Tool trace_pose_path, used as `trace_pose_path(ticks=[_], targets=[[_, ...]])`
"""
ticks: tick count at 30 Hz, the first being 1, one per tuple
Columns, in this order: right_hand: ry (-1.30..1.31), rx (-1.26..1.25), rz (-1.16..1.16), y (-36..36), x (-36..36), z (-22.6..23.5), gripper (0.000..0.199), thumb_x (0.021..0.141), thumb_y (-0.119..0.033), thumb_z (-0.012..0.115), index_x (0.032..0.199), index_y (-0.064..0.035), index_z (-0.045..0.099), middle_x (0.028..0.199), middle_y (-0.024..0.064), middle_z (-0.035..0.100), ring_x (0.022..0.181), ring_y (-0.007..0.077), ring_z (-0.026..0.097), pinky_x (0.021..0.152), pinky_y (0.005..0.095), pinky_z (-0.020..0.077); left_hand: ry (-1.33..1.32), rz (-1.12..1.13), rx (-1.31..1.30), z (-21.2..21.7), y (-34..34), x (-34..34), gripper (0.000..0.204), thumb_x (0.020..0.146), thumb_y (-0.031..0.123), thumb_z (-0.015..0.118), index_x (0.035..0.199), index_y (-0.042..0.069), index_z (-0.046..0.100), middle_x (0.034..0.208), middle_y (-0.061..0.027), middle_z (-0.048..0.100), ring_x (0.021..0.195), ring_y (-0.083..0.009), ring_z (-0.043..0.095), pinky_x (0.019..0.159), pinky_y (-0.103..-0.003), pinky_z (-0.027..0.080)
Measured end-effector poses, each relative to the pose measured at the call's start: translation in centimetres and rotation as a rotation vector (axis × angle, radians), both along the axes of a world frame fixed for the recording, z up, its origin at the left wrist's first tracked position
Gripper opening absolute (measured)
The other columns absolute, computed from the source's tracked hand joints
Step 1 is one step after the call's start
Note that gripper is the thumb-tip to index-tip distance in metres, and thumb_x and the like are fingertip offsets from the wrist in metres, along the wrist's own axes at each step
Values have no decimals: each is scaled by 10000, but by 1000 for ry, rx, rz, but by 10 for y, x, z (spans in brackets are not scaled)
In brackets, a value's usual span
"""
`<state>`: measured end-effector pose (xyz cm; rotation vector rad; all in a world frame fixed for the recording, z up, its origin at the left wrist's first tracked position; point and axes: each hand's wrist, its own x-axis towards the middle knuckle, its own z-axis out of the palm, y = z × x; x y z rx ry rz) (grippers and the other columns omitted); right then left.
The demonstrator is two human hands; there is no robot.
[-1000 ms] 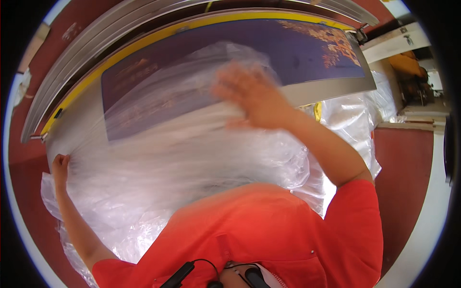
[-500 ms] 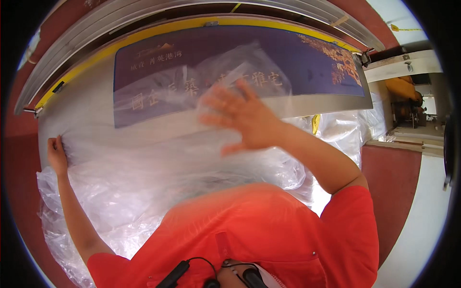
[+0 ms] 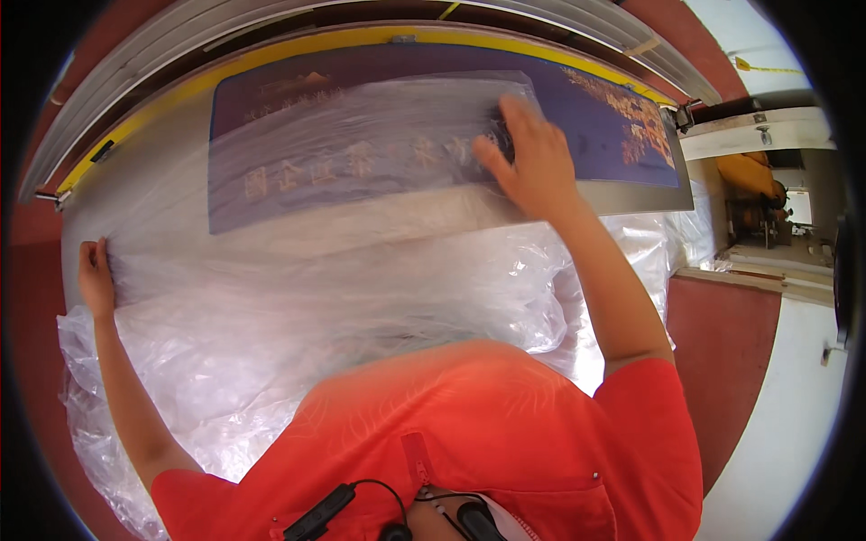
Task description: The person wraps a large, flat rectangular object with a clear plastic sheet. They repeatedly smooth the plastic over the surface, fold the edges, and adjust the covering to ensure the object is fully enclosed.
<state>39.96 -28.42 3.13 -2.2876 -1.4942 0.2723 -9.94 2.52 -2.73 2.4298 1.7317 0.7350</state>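
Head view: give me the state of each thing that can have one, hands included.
Clear plastic film: wrinkled, partly over the printed panel.
Printed panel: partly covered, right end bare.
Left hand: fingers closed, apparently pinching the clear plastic film.
Right hand: thumb and fingers apart; contact unclear.
Black earphones: hanging at the chest.

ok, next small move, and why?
Probably ease the clear film rightward with the right hand: it overlies the left and middle of the blue panel but leaves the orange tree print uncovered, and the left hand seems to pinch its left side.
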Motion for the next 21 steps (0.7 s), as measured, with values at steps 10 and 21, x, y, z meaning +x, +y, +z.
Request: trace_pose_path(ticks=[10,21], targets=[[-489,-5,-117,9,43,-22,618,750,-465,463,1204,-60,353,1296,84,270,1231,254,151,969,457,120,24,-22,47,3,-1,-2,198,818,211,492,731,37,452,575,-59,415,519,-136,360,507,-258,345],[-400,76,-16,1,29,-11,445,747,-370,516,1069,-65,482,1061,94,473,1010,266,420,850,383,333,-18,-5,-34,-8,3,-29,192,812,207,508,751,29,475,599,4,411,559,-76,346,528,-209,322]])
